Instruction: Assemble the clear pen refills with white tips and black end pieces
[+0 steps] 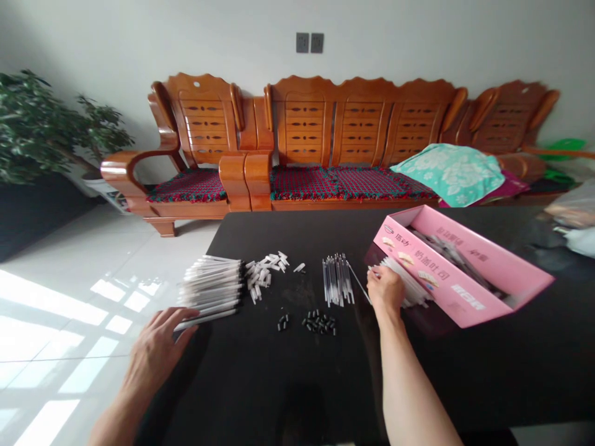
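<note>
My left hand [155, 347] rests at the black table's [279, 384] left edge, fingers lying on the lowest pen of a stack of white pen barrels [211, 288]. My right hand [385, 290] is closed in a pinch on a thin clear refill [357, 282], right beside a heap of white barrels [409, 282] spilling from a pink cardboard box [469, 272]. Between the hands lie a bundle of clear refills [337, 279], a pile of small white caps [264, 269] and scattered small black tips [318, 322].
A carved wooden sofa set [325, 136] with red cushions stands behind the table, a green patterned cloth [449, 170] on it. A potted plant [41, 127] is at the far left. Plastic bags [574, 214] lie at the table's right end.
</note>
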Tool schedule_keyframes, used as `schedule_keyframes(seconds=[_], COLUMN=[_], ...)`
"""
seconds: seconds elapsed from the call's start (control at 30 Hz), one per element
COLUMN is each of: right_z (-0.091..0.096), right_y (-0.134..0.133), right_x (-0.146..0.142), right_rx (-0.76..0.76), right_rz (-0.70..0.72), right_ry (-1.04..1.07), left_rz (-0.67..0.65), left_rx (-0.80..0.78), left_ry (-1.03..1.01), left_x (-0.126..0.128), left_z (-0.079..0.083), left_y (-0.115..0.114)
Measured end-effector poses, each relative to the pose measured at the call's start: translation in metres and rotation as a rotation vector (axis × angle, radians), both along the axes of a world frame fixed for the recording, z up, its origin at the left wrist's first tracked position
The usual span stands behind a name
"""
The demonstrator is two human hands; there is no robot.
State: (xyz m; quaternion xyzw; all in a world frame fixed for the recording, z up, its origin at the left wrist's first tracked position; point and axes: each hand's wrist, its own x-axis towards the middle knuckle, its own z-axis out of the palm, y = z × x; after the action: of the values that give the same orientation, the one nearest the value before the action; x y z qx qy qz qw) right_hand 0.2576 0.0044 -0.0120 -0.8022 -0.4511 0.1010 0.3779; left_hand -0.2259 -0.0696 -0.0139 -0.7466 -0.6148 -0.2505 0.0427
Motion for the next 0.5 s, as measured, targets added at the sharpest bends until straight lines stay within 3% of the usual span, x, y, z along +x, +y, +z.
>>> schedule_keyframes(seconds=[0.1, 0.23, 0.4, 0.5], right_z=[0.002, 0.000, 0.004, 0.008], right_y=[-0.004, -0.006, -0.002, 0.001], right_x=[0.012, 0.014, 0.004, -0.005], right_rx=[-0.210, -0.258, -0.364, -0.314], right_rz=[-0.133, -0.124, 0.001, 0.107], right_ry=[-0.289, -0.359, -0.356, -0.257], left_rz=[-0.011, -0.065, -0.136, -0.281], left_rx=[0.016, 0.006, -0.093, -0.207], left_ry=[-0.032, -0.126, -0.309, -0.352], left_x=[0.016, 0.055, 0.129, 0.177], left_z=[0.011, 0.028, 0.043, 0.045], left_y=[0.007, 0.022, 0.040, 0.046])
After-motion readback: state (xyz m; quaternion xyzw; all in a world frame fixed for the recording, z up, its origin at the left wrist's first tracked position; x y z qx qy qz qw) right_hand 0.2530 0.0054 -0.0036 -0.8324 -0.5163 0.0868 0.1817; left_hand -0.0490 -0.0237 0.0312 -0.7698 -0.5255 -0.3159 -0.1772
